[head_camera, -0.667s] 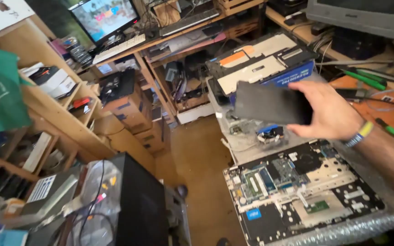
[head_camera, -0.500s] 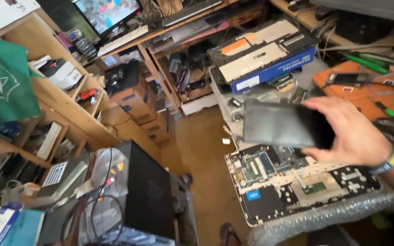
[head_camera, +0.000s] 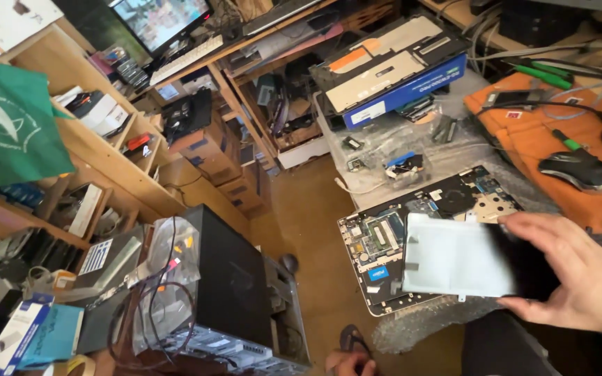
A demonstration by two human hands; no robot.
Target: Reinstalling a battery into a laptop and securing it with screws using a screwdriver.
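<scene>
Right hand (head_camera: 573, 275), grip clamped on a flat rectangular panel, pale grey with a black end (head_camera: 465, 257), thumb on top and fingers beneath. The panel is held level above an opened laptop base with exposed circuit board and fan (head_camera: 398, 237), which lies on bubble wrap on the surface (head_camera: 454, 150). Left hand (head_camera: 346, 362) is only partly visible at the lower edge; whether its grip is apart or together cannot be told. A black computer mouse (head_camera: 578, 169) rests on an orange mat (head_camera: 524, 136); a black computer tower (head_camera: 235, 285) stands to the left.

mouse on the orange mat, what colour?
The mouse is black with grey; head view shows it, on the orange mat.
</scene>
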